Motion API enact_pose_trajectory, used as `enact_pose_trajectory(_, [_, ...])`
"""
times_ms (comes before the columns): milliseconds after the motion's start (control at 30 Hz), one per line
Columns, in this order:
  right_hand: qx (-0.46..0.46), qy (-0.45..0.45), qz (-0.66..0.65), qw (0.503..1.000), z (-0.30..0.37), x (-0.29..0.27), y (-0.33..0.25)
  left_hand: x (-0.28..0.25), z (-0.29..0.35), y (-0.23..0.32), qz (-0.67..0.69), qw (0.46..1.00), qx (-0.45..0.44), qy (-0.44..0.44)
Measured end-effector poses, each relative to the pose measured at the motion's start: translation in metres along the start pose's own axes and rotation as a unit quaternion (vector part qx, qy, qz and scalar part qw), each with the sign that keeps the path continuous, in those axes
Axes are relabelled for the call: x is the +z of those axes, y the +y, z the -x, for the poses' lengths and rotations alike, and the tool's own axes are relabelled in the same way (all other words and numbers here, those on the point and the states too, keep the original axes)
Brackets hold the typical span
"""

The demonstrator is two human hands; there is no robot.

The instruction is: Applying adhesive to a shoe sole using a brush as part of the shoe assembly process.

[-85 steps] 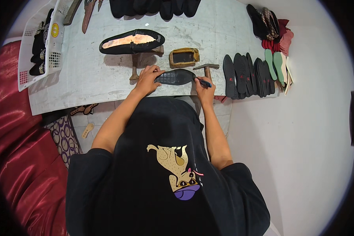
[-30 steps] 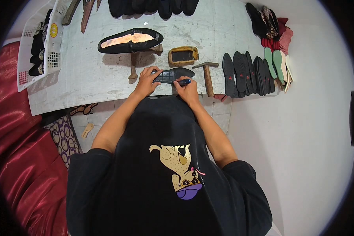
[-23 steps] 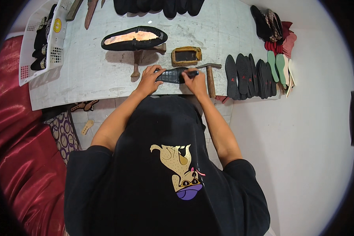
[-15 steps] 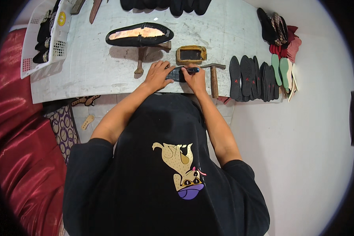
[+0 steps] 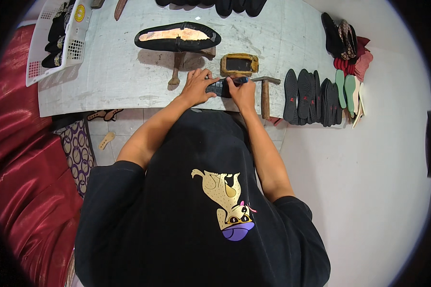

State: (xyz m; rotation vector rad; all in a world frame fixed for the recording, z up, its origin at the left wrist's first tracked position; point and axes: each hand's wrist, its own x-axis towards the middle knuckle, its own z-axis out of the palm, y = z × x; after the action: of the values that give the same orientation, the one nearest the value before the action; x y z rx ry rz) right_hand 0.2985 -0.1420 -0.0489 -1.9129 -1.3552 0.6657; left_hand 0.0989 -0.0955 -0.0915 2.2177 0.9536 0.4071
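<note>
My left hand (image 5: 196, 88) presses down on the left end of a small black piece with a grid pattern (image 5: 217, 88) at the table's near edge. Its fingers are bent over the piece. My right hand (image 5: 243, 97) is closed around a dark pen-like tool (image 5: 241, 80) with a bluish end, over the right end of the black piece. The tool's tip is hidden by the hand. Beyond my hands, a black shoe (image 5: 178, 44) lies sole side up on a metal shoe anvil (image 5: 177, 67), its underside tan in the middle.
A yellow-rimmed box (image 5: 223, 64) stands just beyond my right hand, with a hammer (image 5: 266, 98) to its right. Several black soles (image 5: 290, 98) and green insoles (image 5: 350, 91) line the right side. At the left is a white basket (image 5: 75, 62) of shoes.
The whole view has shifted slightly, so the table things sit a little further right and higher. Both hands keep about the same place on the black piece.
</note>
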Motion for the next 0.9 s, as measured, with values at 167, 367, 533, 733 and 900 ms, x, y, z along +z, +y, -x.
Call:
enact_pose_trajectory(167, [-0.078, -0.012, 0.042, 0.996, 0.018, 0.007, 0.005, 0.002, 0.002, -0.004, -0.020, 0.999, 0.025, 0.011])
enact_pose_trajectory(367, [-0.011, -0.087, 0.083, 0.993, 0.035, -0.001, 0.000, 0.006, 0.007, -0.009, -0.028, 0.998, 0.046, 0.018])
enact_pose_trajectory(533, [0.037, -0.058, 0.036, 0.997, 0.002, -0.003, -0.003, 0.004, 0.005, -0.008, -0.021, 0.998, 0.049, 0.013])
enact_pose_trajectory(733, [-0.093, -0.032, 0.053, 0.994, 0.012, 0.007, 0.007, 0.003, 0.004, -0.008, 0.004, 0.999, 0.042, 0.019])
enact_pose_trajectory(900, [-0.088, -0.069, 0.118, 0.987, 0.034, 0.000, 0.004, 0.004, 0.004, -0.010, 0.002, 0.999, 0.040, 0.020])
